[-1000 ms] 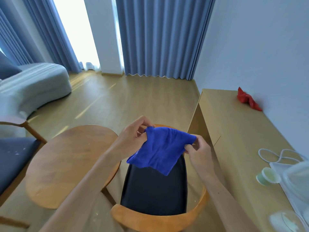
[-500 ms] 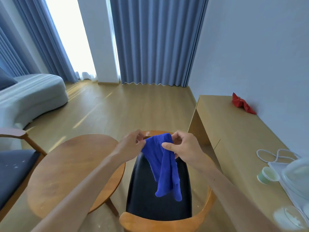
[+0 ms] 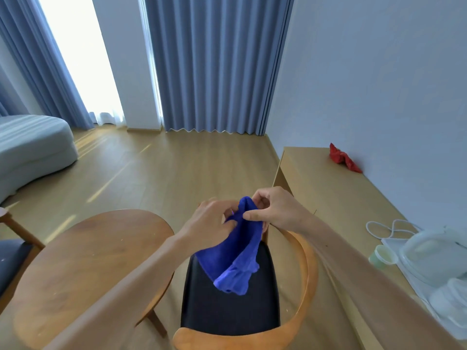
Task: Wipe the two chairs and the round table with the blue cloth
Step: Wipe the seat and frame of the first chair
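Folding the blue cloth (image 3: 235,251) over itself, not wiping yet. A second ago it was stretched flat between the hands as one wide panel; half a second ago it hung in a narrow strip; now it's gathered at the top and doubled, with two layers hanging down. Hands have closed in from apart to nearly touching. My read: prepping a pad for the first wipe, so progress on the surfaces is zero.

Left hand (image 3: 209,223) at 9 o'clock of the cloth's top edge, fingers curled, pinching the fabric on its side. Right hand (image 3: 275,210) at 2 o'clock of it, thumb and index pinching the top fold, other fingers curled behind. Both forearms come in from the bottom of the view and converge mid-frame.

Cloth is held in the air above the black seat of the near chair (image 3: 230,306), lower corner hanging toward the seat but not touching it. Round table (image 3: 83,261) sits at 9 o'clock of that chair, just beside it. Second chair (image 3: 12,251) is at the far left edge, mostly cut off.

Likely first target: the seat directly below.
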Action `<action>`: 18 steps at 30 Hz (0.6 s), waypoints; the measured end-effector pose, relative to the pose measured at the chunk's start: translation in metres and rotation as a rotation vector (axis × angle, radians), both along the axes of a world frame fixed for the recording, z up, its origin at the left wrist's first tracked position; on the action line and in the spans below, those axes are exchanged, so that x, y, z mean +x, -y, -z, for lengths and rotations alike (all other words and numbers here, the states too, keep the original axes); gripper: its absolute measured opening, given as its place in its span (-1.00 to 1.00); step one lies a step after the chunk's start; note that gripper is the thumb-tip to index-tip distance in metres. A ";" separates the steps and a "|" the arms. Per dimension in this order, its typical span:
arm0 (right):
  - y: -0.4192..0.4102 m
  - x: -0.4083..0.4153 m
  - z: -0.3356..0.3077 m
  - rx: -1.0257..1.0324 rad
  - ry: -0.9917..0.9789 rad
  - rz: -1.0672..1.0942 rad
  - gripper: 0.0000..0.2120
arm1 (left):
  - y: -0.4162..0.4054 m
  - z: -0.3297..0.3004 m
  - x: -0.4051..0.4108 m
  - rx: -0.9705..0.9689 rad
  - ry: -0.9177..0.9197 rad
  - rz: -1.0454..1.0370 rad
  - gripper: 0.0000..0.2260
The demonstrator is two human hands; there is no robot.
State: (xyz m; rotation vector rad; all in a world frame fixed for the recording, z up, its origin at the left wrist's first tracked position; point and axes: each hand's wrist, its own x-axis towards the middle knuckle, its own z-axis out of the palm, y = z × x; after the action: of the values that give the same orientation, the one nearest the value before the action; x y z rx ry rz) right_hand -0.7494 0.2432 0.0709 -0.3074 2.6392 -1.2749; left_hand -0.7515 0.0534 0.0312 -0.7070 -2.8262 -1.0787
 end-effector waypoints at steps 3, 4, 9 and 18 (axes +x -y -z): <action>-0.012 -0.005 -0.007 0.125 -0.016 -0.094 -0.93 | 0.024 -0.009 -0.011 -0.126 -0.046 -0.006 -0.74; -0.013 -0.006 -0.009 0.179 -0.022 -0.135 -0.93 | 0.030 -0.011 -0.015 -0.184 -0.057 -0.004 -0.71; -0.001 -0.010 -0.018 0.456 -0.078 -0.285 -0.83 | 0.028 -0.021 -0.019 -0.298 -0.102 0.020 -0.65; 0.008 -0.015 -0.014 0.486 -0.175 -0.330 -0.85 | 0.025 -0.021 -0.025 -0.220 -0.051 0.097 -0.76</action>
State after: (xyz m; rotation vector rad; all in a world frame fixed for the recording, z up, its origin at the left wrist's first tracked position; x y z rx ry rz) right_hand -0.7645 0.2356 0.0852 -0.7568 2.7742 -0.5076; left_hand -0.7768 0.0281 0.0522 -0.8820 -2.9218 -0.7546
